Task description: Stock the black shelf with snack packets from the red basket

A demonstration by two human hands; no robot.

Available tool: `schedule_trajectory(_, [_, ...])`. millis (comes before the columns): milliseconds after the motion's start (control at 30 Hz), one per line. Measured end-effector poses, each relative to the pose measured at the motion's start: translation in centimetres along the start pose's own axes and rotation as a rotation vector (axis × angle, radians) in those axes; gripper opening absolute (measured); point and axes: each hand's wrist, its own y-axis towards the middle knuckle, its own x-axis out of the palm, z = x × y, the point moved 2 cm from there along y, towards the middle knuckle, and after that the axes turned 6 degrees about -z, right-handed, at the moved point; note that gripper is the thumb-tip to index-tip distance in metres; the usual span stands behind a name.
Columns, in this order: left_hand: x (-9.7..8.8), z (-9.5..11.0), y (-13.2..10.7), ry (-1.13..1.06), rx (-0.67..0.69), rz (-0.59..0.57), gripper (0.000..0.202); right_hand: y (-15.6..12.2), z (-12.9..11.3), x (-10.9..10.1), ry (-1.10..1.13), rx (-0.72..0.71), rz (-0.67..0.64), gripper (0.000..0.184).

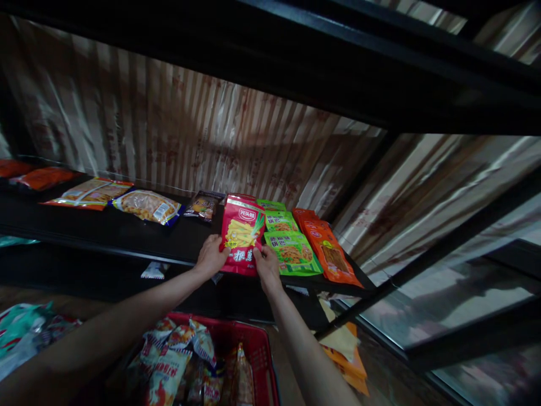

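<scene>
A red snack bag (243,234) with yellow sticks pictured on it lies at the front of the black shelf (139,237). My left hand (212,254) grips its left edge and my right hand (267,264) its lower right edge, fingers closed on both sides. Another red pack shows partly behind its top. Right beside it is a row of green snack bags (291,254), close to my right hand. Orange packs (327,248) line the shelf's right end. To the left lies a small dark brown packet (203,206).
Farther left are a clear-fronted snack bag (147,207) and an orange-edged bag (91,193). Below stands a red basket (266,349) filled with snack packets. A black upper shelf (253,62) hangs overhead, and a slanting black post (406,276) stands right.
</scene>
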Motion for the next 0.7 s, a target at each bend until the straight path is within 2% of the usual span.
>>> schedule_trajectory(67, [1.0,-0.7,-0.2,0.010,-0.047,0.036,0.034,0.0,0.6,0.2,-0.058,0.023,0.032,0.020])
schedule_trajectory(133, [1.6,-1.1,-0.6,-0.020,-0.030,0.115,0.049,-0.1,0.9,0.3,-0.089,0.026,0.051,0.021])
schedule_trajectory(233, [1.5,-0.5,-1.0,-0.032,0.151,0.227,0.067,-0.2,1.0,0.3,-0.093,0.019,0.038,0.023])
schedule_trajectory(300, [1.0,0.6,-1.2,0.063,0.355,0.239,0.064,-0.1,0.9,0.2,-0.093,0.018,0.024,0.025])
schedule_trajectory(367, [0.5,1.7,-1.2,0.216,0.579,0.168,0.055,0.0,0.7,0.1,-0.096,0.006,0.018,0.025])
schedule_trajectory(433, [0.4,2.2,-1.0,0.342,0.725,0.053,0.050,0.0,0.6,0.0,-0.105,-0.003,0.018,0.025])
schedule_trajectory(533, [0.7,1.9,-0.4,0.423,0.734,-0.063,0.055,-0.1,0.6,0.0,-0.133,0.035,-0.004,0.028])
schedule_trajectory(633, [1.0,1.1,0.0,0.442,0.701,-0.100,0.056,-0.3,0.7,0.0,-0.198,0.078,-0.034,0.029])
schedule_trajectory(700, [1.1,0.8,0.1,0.440,0.712,-0.108,0.057,-0.2,0.1,-0.4,-0.278,0.018,0.015,0.034])
